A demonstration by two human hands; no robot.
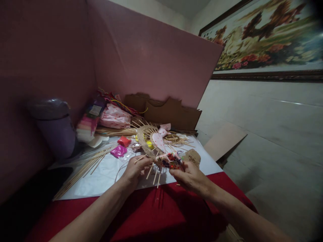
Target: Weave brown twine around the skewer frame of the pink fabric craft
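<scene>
A woven ring (144, 143) of twine with thin wooden sticks poking out all round is held up over the front of the table. My left hand (138, 170) is closed on its lower left edge, among the sticks. In my right hand (189, 176) is the end of a floral cloth strip (169, 161), pinched between thumb and fingers. The strip lies against the ring's lower edge and shows red and dark flowers. Inside the ring sits a pale pink patterned cloth piece (158, 141) edged with twine.
A red cloth (156, 211) covers the table's front edge, with a white sheet (101, 185) behind. Loose sticks (84, 173) lie left, near red (124, 141) and magenta packets (118, 152). A purple bin (57, 131) stands far left. Cardboard (174, 114) leans at the back.
</scene>
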